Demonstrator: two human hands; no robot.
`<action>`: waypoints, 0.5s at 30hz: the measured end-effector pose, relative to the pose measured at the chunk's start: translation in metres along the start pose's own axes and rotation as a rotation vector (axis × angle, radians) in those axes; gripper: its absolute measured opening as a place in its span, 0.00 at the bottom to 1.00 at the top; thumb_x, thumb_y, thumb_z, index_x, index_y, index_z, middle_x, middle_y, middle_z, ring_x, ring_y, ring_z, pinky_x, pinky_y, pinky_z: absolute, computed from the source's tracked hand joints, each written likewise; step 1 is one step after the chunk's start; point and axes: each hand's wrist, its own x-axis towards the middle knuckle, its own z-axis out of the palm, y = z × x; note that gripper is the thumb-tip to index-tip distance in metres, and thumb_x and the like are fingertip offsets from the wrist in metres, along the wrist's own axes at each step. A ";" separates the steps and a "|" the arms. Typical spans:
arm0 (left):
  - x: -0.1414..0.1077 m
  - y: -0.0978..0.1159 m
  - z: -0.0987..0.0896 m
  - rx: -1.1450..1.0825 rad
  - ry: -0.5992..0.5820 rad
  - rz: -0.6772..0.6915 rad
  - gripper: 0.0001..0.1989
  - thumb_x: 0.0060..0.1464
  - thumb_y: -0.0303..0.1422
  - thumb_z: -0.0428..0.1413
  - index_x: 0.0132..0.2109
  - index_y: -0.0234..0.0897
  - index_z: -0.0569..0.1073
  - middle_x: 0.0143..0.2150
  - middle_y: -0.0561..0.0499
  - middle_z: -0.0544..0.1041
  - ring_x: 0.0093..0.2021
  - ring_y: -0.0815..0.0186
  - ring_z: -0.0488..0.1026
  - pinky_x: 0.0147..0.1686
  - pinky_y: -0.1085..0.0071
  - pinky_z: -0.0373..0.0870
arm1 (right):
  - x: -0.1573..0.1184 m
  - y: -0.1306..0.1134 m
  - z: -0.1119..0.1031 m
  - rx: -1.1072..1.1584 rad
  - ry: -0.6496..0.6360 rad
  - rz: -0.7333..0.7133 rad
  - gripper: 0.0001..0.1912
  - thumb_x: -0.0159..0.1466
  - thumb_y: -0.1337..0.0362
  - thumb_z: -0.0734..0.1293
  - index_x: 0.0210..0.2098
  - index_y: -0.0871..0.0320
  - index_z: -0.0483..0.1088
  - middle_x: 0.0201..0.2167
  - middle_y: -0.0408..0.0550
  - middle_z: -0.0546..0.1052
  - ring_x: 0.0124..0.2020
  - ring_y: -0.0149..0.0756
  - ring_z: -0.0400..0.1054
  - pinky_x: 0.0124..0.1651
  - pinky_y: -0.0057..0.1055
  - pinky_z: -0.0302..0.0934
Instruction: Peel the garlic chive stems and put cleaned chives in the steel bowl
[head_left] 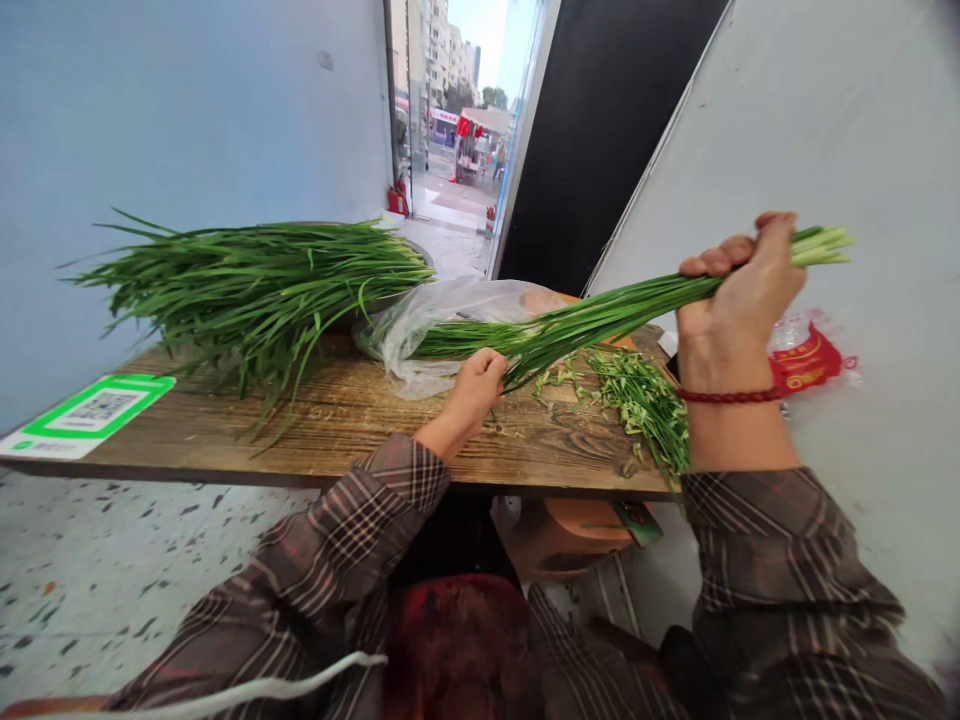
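A thin bunch of garlic chives stretches slantwise between my two hands. My right hand, raised at the right, is wrapped round the bunch near its pale cut ends. Lower down, my left hand pinches the leafy tips just above the table. Behind my left hand lies a clear plastic bag with more chives in it. A large heap of chives rests at the left, its leaves drooping over the wood. Loose trimmings are piled below my right hand.
The wooden table bears a QR code card at its left end. A red and clear plastic package is by the right wall. A cardboard box stands under the table. Beyond is a glass door.
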 end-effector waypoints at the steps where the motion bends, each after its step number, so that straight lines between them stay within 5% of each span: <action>1: 0.003 -0.003 -0.010 0.042 -0.015 0.012 0.13 0.57 0.36 0.48 0.27 0.39 0.55 0.19 0.61 0.52 0.18 0.75 0.49 0.20 0.77 0.47 | 0.008 -0.005 -0.004 0.003 0.006 -0.027 0.14 0.69 0.65 0.53 0.27 0.54 0.57 0.16 0.29 0.50 0.12 0.20 0.47 0.20 0.22 0.48; 6: 0.019 -0.015 -0.052 0.685 -0.040 0.269 0.09 0.52 0.29 0.52 0.24 0.36 0.66 0.23 0.54 0.65 0.26 0.69 0.62 0.28 0.73 0.57 | 0.038 -0.023 -0.027 0.024 0.043 -0.133 0.16 0.69 0.65 0.54 0.24 0.54 0.59 0.15 0.31 0.53 0.14 0.20 0.51 0.22 0.24 0.50; 10: 0.018 -0.024 -0.062 1.074 -0.104 0.289 0.04 0.50 0.28 0.56 0.27 0.36 0.71 0.30 0.49 0.71 0.33 0.63 0.69 0.35 0.69 0.62 | 0.047 -0.026 -0.038 0.046 0.084 -0.157 0.16 0.69 0.65 0.55 0.24 0.54 0.59 0.16 0.32 0.54 0.14 0.21 0.51 0.22 0.25 0.52; 15: 0.018 -0.024 -0.064 1.096 -0.139 0.266 0.10 0.51 0.38 0.59 0.28 0.36 0.75 0.33 0.46 0.74 0.36 0.58 0.71 0.41 0.63 0.64 | 0.046 -0.024 -0.040 0.078 0.102 -0.144 0.15 0.71 0.64 0.54 0.27 0.55 0.59 0.16 0.31 0.52 0.15 0.22 0.51 0.22 0.25 0.54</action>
